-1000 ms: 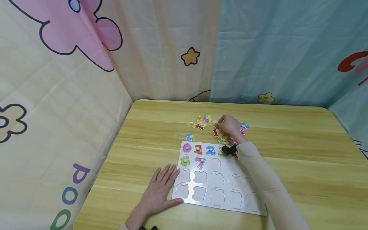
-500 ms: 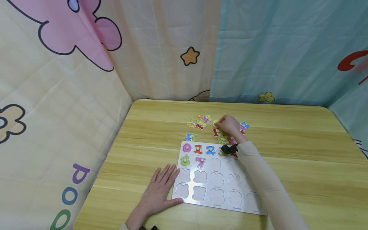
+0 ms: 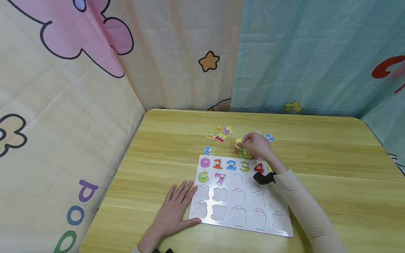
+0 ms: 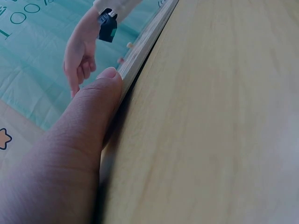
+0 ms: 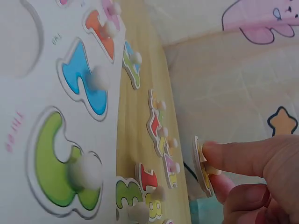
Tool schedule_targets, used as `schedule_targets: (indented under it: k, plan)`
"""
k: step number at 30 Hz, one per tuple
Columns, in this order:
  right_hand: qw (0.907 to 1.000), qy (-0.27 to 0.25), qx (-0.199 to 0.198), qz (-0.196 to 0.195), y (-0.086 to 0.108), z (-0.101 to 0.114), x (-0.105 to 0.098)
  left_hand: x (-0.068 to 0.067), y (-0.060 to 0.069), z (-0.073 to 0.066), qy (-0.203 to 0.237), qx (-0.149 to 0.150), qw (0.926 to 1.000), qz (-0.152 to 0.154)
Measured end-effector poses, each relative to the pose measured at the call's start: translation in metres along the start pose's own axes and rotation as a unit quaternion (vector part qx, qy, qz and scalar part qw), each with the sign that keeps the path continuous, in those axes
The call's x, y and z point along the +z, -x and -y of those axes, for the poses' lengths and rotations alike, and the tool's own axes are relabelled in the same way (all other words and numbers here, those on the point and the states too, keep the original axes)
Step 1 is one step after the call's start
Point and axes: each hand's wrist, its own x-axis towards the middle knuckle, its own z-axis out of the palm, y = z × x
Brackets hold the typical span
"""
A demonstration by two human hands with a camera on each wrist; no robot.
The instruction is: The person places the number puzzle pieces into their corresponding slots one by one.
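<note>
My right hand [image 3: 257,144] pinches a yellow number puzzle piece [image 5: 202,167] by its small knob, lifted above the table. In the head view that piece [image 3: 238,142] is partly covered by the fingers. Below lies a white number puzzle board [image 3: 230,196]; pieces 0 to 4, 6 and 7 show in its upper rows, while the wrist and its black strap hide part of the right side. My left hand [image 3: 174,212] lies flat with fingers spread at the board's left edge. In the left wrist view its thumb [image 4: 88,121] rests against the board's side [image 4: 148,44].
Loose number pieces lie behind the board: a blue-and-green one [image 3: 210,150], a small group including a red-and-yellow piece [image 3: 220,137], and others around the right hand, such as a green one [image 3: 245,154]. The wooden table [image 3: 341,168] meets curtains [image 3: 303,63] behind.
My right hand has lifted the yellow piece from the table and drawn it slightly nearer and right, uncovering the 4 on the board. My left hand has stayed in place.
</note>
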Motion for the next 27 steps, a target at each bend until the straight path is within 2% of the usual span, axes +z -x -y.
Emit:
schedule_targets:
  k: [7,13,20,27]
  plan:
    - [0.9983,0.014,-0.049,0.03,0.042,0.0,0.008,-0.001,0.0,0.0,-0.003,0.002,1.0,0.0]
    - [0.9959,0.027,-0.075,0.043,0.065,-0.005,0.022,-0.001,-0.001,0.0,-0.002,0.004,1.0,0.001]
    - [0.9941,0.052,-0.076,0.058,0.08,-0.005,0.035,-0.002,-0.001,-0.001,0.002,-0.001,1.0,0.009]
    - [0.9933,0.055,-0.07,0.074,0.085,-0.001,0.043,-0.003,0.0,-0.001,-0.009,0.0,0.9999,0.014]
